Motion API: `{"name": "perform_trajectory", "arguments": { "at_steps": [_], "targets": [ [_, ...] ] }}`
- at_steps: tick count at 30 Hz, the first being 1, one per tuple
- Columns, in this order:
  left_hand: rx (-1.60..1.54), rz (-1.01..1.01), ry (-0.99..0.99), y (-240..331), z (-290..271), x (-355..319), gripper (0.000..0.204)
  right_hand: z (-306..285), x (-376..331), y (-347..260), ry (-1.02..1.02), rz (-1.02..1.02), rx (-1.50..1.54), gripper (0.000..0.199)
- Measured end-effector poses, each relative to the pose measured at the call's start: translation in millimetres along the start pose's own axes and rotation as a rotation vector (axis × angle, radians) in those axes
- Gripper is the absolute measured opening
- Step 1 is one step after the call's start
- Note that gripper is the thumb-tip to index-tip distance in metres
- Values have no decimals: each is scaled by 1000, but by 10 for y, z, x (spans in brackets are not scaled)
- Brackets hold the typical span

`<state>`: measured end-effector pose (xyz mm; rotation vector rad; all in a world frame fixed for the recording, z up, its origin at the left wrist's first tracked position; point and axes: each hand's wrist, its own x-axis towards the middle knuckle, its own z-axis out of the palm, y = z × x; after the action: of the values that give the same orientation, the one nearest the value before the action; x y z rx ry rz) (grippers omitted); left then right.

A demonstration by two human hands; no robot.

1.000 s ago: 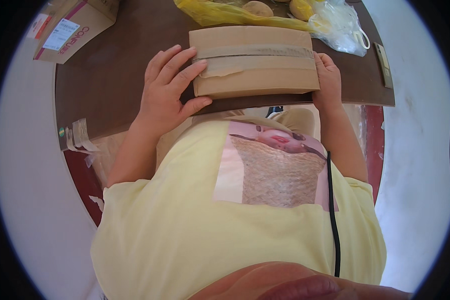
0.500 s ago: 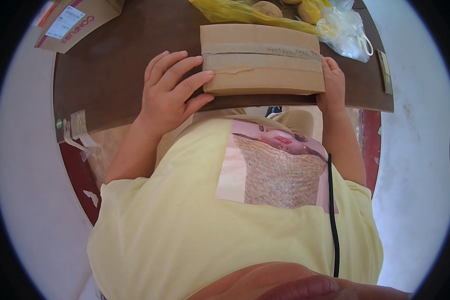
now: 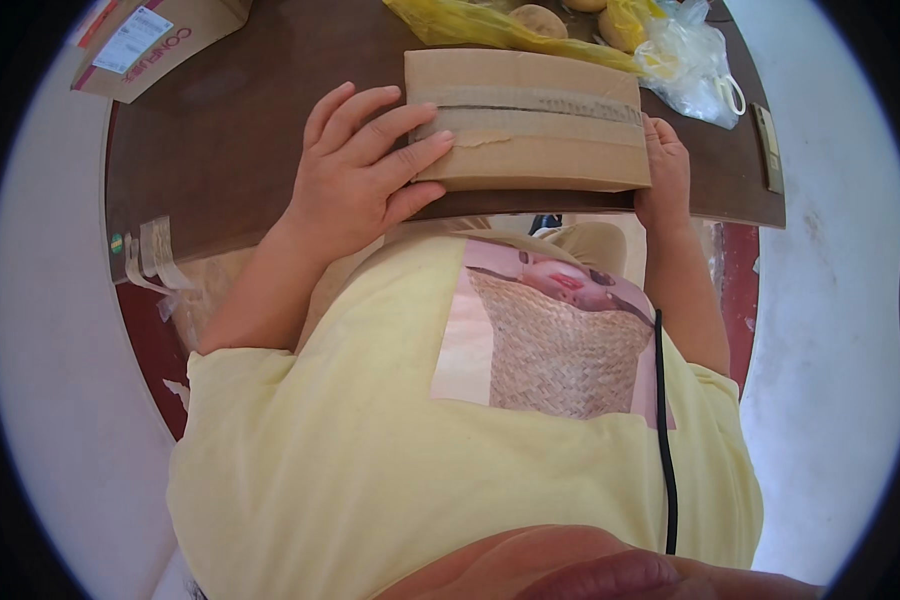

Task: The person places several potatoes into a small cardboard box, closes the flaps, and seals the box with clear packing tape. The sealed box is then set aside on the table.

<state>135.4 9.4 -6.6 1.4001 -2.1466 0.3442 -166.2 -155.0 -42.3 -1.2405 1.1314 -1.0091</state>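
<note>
A closed brown cardboard box (image 3: pixel 540 125) rests at the near edge of the dark table, a strip of tape running along the seam on its top. My left hand (image 3: pixel 365 165) is spread, its index and middle fingertips over the left end of the box top and its thumb by the lower left corner. Against the right end of the box, my right hand (image 3: pixel 665 170) has its fingers curled around the side; part of that grip is hidden behind the cardboard.
Beyond the box lie a yellow plastic bag (image 3: pixel 470 25) with round brown items (image 3: pixel 540 20) and a clear plastic bag (image 3: pixel 690 65). A larger carton (image 3: pixel 160 50) stands far left. Tape strips (image 3: pixel 155 255) hang from the left edge of the table (image 3: pixel 210 170). At right lies a flat, phone-like object (image 3: pixel 767 148).
My left hand has shifted right and slightly farther away, so its fingertips now reach over the box top. My right hand and the box have hardly moved.
</note>
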Motion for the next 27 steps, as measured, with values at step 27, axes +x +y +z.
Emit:
{"name": "perform_trajectory", "arguments": {
  "at_steps": [27],
  "targets": [
    [-4, 359, -469, 67, 101, 1036, 79, -21, 65, 71, -12, -38, 26, 30]
  ]
}}
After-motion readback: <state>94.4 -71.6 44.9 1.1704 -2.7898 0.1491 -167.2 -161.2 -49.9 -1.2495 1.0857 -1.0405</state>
